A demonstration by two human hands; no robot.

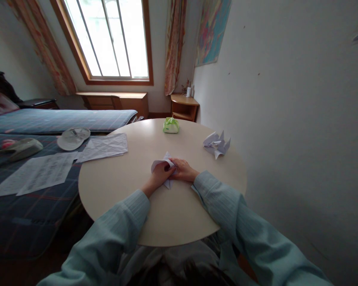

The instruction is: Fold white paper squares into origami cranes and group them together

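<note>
both hands, the left hand and right hand, press flat on a half-folded paper in the middle of the round bench, while finished folded paper shapes sit far right.

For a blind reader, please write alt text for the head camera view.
Both hands, left hand and right hand, press on a folded white paper on a round table. Folded paper figures and a green packet sit farther back.
</note>
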